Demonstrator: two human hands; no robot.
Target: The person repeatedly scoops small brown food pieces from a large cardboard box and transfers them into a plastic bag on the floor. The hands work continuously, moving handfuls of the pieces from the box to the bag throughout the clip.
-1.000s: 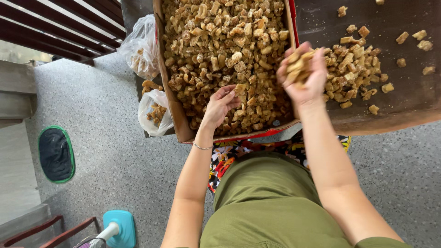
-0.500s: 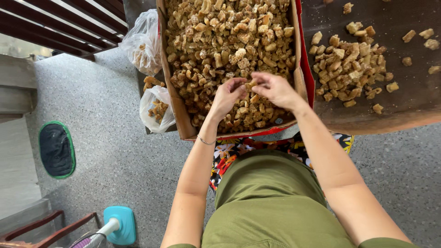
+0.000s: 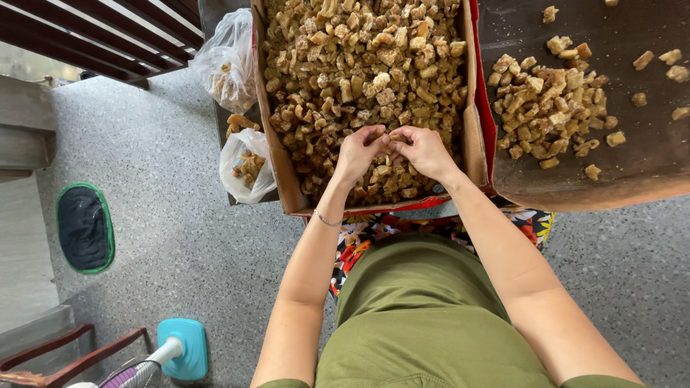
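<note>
A cardboard box [image 3: 279, 154] in front of me is heaped with small brown crunchy chunks [image 3: 363, 61]. My left hand [image 3: 357, 152] and my right hand [image 3: 424, 149] meet over the near part of the heap, fingers curled down into the pieces and touching one chunk between them. To the right, a dark wooden tray [image 3: 647, 169] carries a smaller pile of the same chunks [image 3: 550, 100] and a few strays. A thin bracelet sits on my left wrist.
Two clear plastic bags [image 3: 230, 61] [image 3: 248, 167] with chunks lie left of the box. On the speckled grey floor are a dark oval mat with green rim [image 3: 84, 228], a light-blue fan base [image 3: 183, 348] and a wooden frame [image 3: 65, 356]. Dark slats [image 3: 93, 29] run at top left.
My right hand dropped a handful onto the tray pile, then swung left back into the box. Both hands have now come together over the near chunks.
</note>
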